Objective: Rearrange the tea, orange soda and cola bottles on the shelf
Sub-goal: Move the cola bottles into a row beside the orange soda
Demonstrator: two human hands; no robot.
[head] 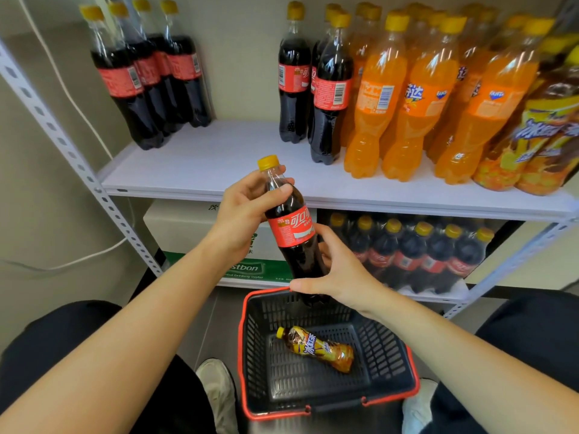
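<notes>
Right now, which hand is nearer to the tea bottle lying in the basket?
Right. The right hand holds the cola bottle low down, just above the basket containing the tea bottle; the left hand grips its neck, higher up.

Black plastic basket (255,346), red-rimmed, is set on the floor. White-and-green cardboard carton (175,227) is stored beyond it. Thin white cable (75,104) is noted left.

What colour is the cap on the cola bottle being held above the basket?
Yellow; the head view shows the cap on the dark, red-labelled plastic cola bottle.
</notes>
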